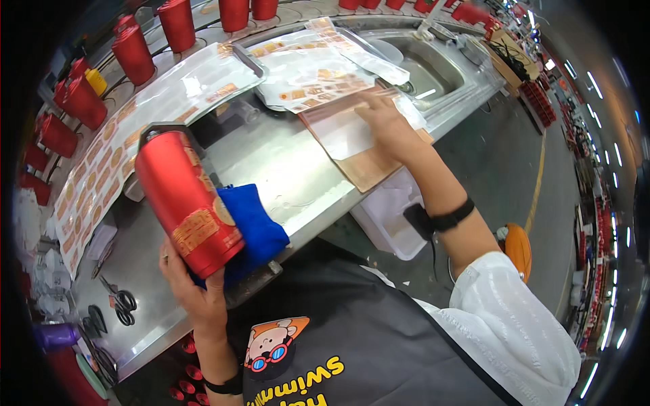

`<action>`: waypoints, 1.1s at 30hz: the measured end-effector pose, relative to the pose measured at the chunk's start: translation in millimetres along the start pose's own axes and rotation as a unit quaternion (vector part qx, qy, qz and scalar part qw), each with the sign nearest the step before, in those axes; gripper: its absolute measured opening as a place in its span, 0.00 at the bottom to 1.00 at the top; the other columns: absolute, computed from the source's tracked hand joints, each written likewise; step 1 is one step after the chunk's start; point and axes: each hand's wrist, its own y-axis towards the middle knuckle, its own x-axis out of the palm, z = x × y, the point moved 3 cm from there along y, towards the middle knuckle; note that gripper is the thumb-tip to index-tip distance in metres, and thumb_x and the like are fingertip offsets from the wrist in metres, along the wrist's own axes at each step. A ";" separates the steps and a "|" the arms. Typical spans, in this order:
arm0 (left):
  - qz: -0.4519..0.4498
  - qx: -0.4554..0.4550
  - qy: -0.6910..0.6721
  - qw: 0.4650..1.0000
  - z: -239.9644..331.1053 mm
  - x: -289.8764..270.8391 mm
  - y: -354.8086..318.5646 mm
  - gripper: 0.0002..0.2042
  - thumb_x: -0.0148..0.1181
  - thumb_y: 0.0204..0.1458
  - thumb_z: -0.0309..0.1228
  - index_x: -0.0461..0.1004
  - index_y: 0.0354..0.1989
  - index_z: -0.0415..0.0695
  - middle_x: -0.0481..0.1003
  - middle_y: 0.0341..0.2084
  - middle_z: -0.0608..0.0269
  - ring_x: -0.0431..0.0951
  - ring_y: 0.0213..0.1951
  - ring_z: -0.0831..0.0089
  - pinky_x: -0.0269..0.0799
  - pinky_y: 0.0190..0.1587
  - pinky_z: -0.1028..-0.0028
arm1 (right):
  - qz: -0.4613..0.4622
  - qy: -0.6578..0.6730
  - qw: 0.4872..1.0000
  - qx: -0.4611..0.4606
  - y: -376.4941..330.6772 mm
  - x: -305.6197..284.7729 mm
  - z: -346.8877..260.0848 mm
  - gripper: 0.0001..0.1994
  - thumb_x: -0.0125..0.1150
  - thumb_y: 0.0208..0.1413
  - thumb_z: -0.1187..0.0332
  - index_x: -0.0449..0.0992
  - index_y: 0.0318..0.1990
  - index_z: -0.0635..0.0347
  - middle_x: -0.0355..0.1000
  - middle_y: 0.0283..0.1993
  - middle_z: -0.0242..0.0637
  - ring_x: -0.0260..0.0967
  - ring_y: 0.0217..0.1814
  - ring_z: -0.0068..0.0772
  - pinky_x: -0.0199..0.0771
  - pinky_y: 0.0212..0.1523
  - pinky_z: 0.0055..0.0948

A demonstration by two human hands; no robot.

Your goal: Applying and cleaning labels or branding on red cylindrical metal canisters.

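Observation:
A red metallic cylinder point(183, 193), a canister or tumbler with gold decals, lies tilted on a dark stand and a blue cloth point(254, 220). My left hand point(196, 291) grips its lower end, thumb on one side and fingers on the other. My right hand point(387, 125) reaches across to a clear-and-brown sheet point(365, 169) at the table's front edge. Its fingers are stretched out over the sheet, touching or just above it; their tips are slightly blurred. Nothing shows in that hand. Beyond it lie printed decal sheets point(308, 71) in gold and orange.
Another long decal sheet point(101, 169) covers the table's left side. Scissors point(120, 301) lie at the lower left. A sink point(433, 68) is at the far right. Several red containers point(177, 27) stand on a conveyor behind. A white bin point(396, 223) sits below the table edge.

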 end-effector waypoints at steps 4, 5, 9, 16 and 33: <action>0.001 -0.006 -0.011 1.000 2.1 0.6 -0.6 0.41 0.58 0.53 0.55 0.59 0.63 0.31 0.62 0.59 0.41 0.59 0.63 0.48 0.52 0.64 0.57 | -0.082 -0.108 0.988 0.074 -1.1 25.4 38.8 0.14 0.51 0.50 0.76 0.78 0.43 0.58 0.62 0.63 0.41 0.60 0.63 0.48 0.69 0.55 0.42; 0.000 -0.003 -0.009 1.000 2.4 0.7 -0.5 0.41 0.58 0.53 0.55 0.59 0.63 0.31 0.62 0.59 0.41 0.59 0.63 0.48 0.52 0.64 0.57 | -0.101 -0.110 0.988 0.043 1.3 28.6 40.1 0.14 0.51 0.52 0.75 0.77 0.45 0.56 0.62 0.63 0.39 0.59 0.63 0.47 0.69 0.54 0.45; 0.001 0.005 0.009 1.000 0.5 -0.6 -0.2 0.41 0.56 0.53 0.57 0.59 0.63 0.31 0.63 0.59 0.41 0.59 0.63 0.47 0.51 0.64 0.57 | -0.084 0.005 0.996 -0.037 14.6 27.7 33.5 0.16 0.51 0.53 0.73 0.76 0.49 0.53 0.63 0.60 0.37 0.58 0.63 0.44 0.67 0.53 0.52; -0.004 0.012 0.022 1.000 6.8 -1.5 2.7 0.42 0.56 0.53 0.57 0.58 0.63 0.30 0.62 0.60 0.41 0.59 0.63 0.47 0.52 0.64 0.57 | -0.099 -0.029 0.993 0.065 6.2 31.7 24.4 0.09 0.58 0.52 0.68 0.78 0.41 0.56 0.66 0.55 0.42 0.61 0.59 0.47 0.65 0.57 0.40; -0.012 0.033 0.020 0.999 10.5 -9.5 7.8 0.41 0.60 0.52 0.50 0.54 0.65 0.31 0.63 0.56 0.39 0.59 0.59 0.44 0.47 0.64 0.53 | -0.072 0.271 0.941 -0.190 15.8 -66.3 -136.5 0.05 0.64 0.45 0.76 0.74 0.30 0.62 0.66 0.53 0.46 0.60 0.59 0.50 0.59 0.60 0.42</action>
